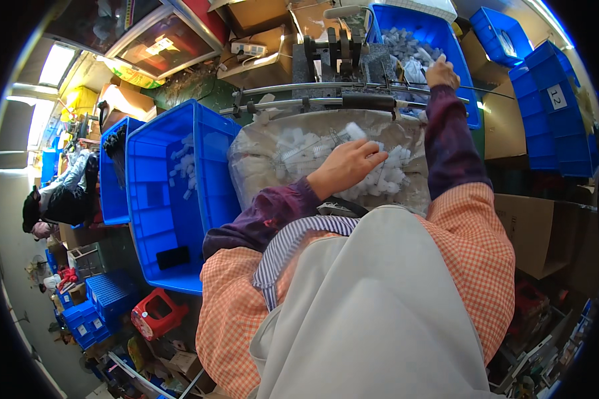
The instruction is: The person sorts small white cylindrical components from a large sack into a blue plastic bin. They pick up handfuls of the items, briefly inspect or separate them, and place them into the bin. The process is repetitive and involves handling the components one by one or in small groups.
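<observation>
My left hand rests palm down over a heap of small clear and white plastic tube-like pieces. Its fingers are slightly bent and apart, and nothing shows gripped in them. Just beyond the knuckles lies a clear ribbed piece with a white end. The heap sits on a sheet of cloudy plastic. Farther away, my right hand reaches over a blue bin of pale small pieces. Its fingers are curled in; whatever they hold is hidden.
Metal rods and a dark machine block cross beyond the heap. On the left stands a large blue crate with a few white pieces. Cardboard boxes and stacked blue crates are at the right. A red stool stands lower left.
</observation>
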The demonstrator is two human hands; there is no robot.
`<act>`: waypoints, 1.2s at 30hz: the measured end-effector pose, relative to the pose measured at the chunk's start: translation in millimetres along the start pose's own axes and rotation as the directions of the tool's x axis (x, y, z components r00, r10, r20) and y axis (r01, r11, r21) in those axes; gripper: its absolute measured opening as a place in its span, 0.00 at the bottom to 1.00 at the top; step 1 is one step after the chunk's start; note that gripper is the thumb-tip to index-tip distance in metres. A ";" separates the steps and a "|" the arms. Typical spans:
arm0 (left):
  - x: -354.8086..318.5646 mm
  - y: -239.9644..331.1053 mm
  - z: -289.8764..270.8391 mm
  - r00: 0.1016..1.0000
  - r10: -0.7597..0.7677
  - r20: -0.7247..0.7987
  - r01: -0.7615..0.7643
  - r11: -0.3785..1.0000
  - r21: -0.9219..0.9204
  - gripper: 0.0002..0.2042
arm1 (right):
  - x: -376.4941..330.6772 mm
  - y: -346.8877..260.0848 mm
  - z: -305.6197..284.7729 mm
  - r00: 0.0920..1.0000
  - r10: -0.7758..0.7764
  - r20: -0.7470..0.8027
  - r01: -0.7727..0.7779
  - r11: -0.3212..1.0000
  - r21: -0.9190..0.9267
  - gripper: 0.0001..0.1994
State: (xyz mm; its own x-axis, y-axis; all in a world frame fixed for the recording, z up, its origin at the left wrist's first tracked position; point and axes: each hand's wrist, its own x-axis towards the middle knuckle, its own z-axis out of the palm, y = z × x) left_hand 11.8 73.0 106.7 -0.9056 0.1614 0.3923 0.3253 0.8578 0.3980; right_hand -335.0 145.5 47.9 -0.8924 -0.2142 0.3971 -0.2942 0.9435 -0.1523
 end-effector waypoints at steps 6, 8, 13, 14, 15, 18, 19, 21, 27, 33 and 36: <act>30.0 -8.0 20.2 0.997 0.054 0.056 -0.063 0.982 0.178 0.16 | -110.1 -19.3 -81.2 0.442 -0.774 0.454 -0.148 0.437 0.887 0.14; 29.9 -13.0 25.6 0.996 0.091 -0.005 -0.088 0.979 0.186 0.16 | -123.4 -40.7 -99.5 0.296 -0.818 0.494 -0.354 0.386 0.852 0.13; 13.1 -18.5 15.7 0.985 -0.078 -0.151 0.101 0.983 0.151 0.16 | -99.2 -70.2 -69.4 0.620 -0.620 0.482 -0.129 0.525 0.841 0.09; 2.6 -18.6 11.6 0.975 -0.148 -0.166 0.175 0.971 0.163 0.16 | -86.8 -75.3 -51.4 0.770 -0.575 0.276 0.206 0.634 0.745 0.09; -7.5 -21.7 6.4 0.958 -0.263 -0.110 0.279 0.944 0.174 0.17 | -74.4 -75.7 -24.7 0.813 -0.567 0.132 0.361 0.670 0.649 0.08; -38.7 -38.6 -3.2 0.856 -0.516 0.039 0.490 0.832 0.260 0.17 | -54.0 -80.2 27.1 0.794 -0.608 0.012 0.570 0.752 0.331 0.09; -47.7 -44.6 -4.3 0.829 -0.554 0.076 0.507 0.803 0.314 0.17 | -50.0 -86.3 33.3 0.775 -0.631 0.026 0.608 0.757 0.238 0.09; -58.3 -55.3 0.4 0.797 -0.589 0.133 0.518 0.779 0.353 0.15 | -45.9 -92.3 39.6 0.776 -0.630 0.040 0.607 0.762 0.226 0.08; -67.5 -64.5 11.7 0.828 -0.551 0.104 0.503 0.813 0.294 0.12 | -47.2 -96.1 50.0 0.796 -0.605 0.008 0.578 0.763 0.290 0.08; -67.4 -63.7 12.0 0.856 -0.516 0.002 0.491 0.816 0.305 0.11 | -43.6 -96.1 48.8 0.791 -0.609 0.061 0.556 0.757 0.345 0.10; -65.2 -62.1 12.7 0.859 -0.511 -0.017 0.491 0.816 0.306 0.12 | -43.0 -99.2 40.5 0.834 -0.528 0.163 0.466 0.830 0.307 0.11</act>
State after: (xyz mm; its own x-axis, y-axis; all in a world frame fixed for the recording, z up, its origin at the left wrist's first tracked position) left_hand 47.2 15.4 45.9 -0.9399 -0.3079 0.1476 -0.2628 0.9283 0.2631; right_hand -281.3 50.8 9.4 -0.6441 -0.7178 0.2643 -0.7649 0.6056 -0.2194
